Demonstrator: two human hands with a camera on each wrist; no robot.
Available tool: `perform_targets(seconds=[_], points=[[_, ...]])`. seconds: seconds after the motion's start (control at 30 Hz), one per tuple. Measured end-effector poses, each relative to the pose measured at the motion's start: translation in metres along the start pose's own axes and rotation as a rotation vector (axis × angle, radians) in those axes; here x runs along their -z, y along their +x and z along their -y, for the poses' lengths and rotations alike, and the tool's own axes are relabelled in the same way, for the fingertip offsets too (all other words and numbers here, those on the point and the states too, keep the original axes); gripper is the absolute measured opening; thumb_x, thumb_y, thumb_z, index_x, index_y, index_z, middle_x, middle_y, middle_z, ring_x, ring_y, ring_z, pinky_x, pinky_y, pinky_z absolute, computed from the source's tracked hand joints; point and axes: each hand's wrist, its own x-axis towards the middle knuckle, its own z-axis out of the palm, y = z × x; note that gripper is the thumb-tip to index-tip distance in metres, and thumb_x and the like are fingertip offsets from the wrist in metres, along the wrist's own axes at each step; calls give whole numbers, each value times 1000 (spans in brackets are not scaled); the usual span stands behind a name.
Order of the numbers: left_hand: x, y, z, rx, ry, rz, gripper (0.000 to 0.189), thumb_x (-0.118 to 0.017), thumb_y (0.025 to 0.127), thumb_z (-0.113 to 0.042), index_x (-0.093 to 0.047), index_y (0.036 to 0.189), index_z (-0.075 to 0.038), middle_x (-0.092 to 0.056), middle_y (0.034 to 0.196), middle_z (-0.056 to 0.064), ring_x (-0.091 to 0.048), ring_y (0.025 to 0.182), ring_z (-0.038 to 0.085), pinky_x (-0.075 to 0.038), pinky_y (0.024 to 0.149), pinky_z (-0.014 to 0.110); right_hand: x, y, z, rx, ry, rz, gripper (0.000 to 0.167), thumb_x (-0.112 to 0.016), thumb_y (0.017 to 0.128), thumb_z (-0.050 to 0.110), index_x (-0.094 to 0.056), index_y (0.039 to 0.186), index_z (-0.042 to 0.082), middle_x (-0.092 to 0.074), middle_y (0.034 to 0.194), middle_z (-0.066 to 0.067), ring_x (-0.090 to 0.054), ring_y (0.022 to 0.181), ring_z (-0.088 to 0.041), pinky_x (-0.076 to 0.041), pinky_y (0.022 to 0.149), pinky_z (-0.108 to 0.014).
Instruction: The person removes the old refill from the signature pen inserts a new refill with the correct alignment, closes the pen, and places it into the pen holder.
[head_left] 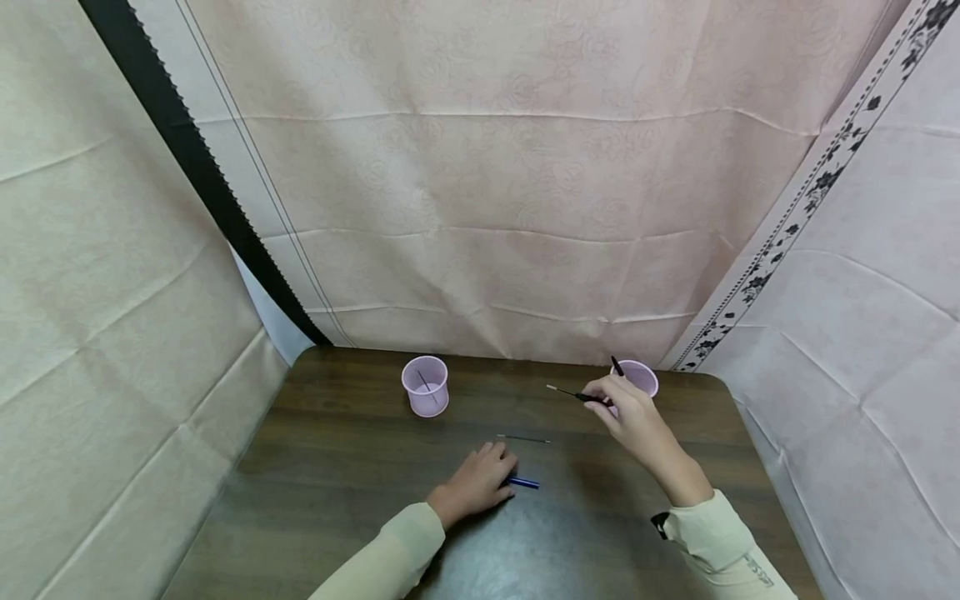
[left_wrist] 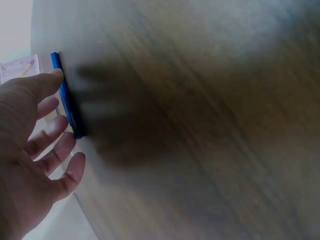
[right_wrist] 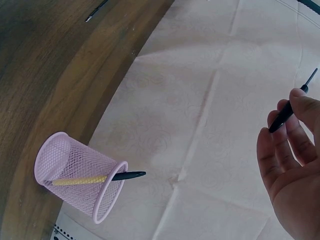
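My left hand (head_left: 474, 482) lies low over the table, its thumb and fingertips on either side of a blue pen barrel (head_left: 527, 482). The left wrist view shows the thumb against this barrel (left_wrist: 64, 97) and the fingers spread along it. Higher up on the right, my right hand (head_left: 628, 410) pinches a black tapered pen piece (right_wrist: 282, 116) between thumb and fingers. A thin rod (head_left: 562, 391) with a pale end sticks out of that piece toward the left. Beyond the left hand, a thin dark pen refill (head_left: 523, 439) lies on the table.
A pink mesh cup (head_left: 427, 408) with a thin dark stick inside stands at the back left. Behind the right hand is another pink mesh cup (right_wrist: 82, 160), holding a yellow and black pen (right_wrist: 82, 180). Cloth (head_left: 480, 275) hangs beyond the table's back edge.
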Motion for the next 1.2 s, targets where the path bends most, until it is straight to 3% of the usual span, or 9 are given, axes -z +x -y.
perform_targets(seconds=[0.4,0.73,0.93,1.2], points=[[-9,2,-1,-13,33,-29,23,-77,92,-39,-66,104,-22,-58,103,-3,-54,91,15,-47,69,30,-1,0,0,0,6,0,30,-84,76,-10,-70,97,6,-68,90,-1,-62,81,-12,-50,71,-20],[-13,2,-4,-40,41,-69,17,-75,95,-32,-65,103,-21,-59,102,-2,-54,91,15,-48,71,28,-1,-1,1,-2,2,10,30,-84,76,-9,-70,97,6,-69,91,-1,-63,81,-11,-48,72,-16],[-13,3,-6,-25,42,-66,12,-74,96,-27,-65,102,-21,-59,101,-2,-54,91,15,-49,74,29,-2,-1,2,-4,-10,15,29,-84,76,-8,-70,97,7,-69,90,0,-62,82,-11,-50,70,-21],[-15,4,-6,-29,58,-90,11,-73,96,-27,-65,97,-21,-59,99,-3,-55,91,15,-50,74,29,-3,-2,2,-6,-10,13,29,-85,75,-9,-71,96,7,-68,90,0,-60,83,-12,-45,74,-12]])
